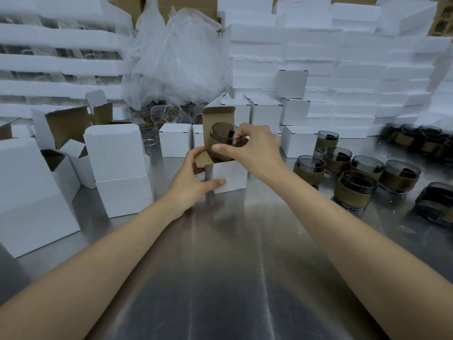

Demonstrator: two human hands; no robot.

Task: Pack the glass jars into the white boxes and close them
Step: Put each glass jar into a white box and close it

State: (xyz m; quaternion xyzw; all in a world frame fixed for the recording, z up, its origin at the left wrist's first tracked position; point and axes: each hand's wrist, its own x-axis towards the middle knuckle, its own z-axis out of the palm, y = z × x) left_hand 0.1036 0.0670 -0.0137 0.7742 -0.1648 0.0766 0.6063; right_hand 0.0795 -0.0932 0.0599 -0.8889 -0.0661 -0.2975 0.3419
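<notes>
A small white box (230, 176) stands open on the steel table, its brown-lined lid flap upright behind. My left hand (193, 185) grips the box's left side, thumb along the front, fingers on a side flap. My right hand (247, 148) holds a smoked glass jar (220, 133) with a brown band by its rim, tilted and partly down in the box mouth. Several more banded jars (358, 190) stand on the table to the right.
Open white boxes (117, 168) crowd the left side. Closed white boxes (297, 143) sit behind the work spot. White foam slabs (343, 69) are stacked high at the back, with a clear plastic bag (176, 60) between them. The steel table (232, 253) stretches toward me.
</notes>
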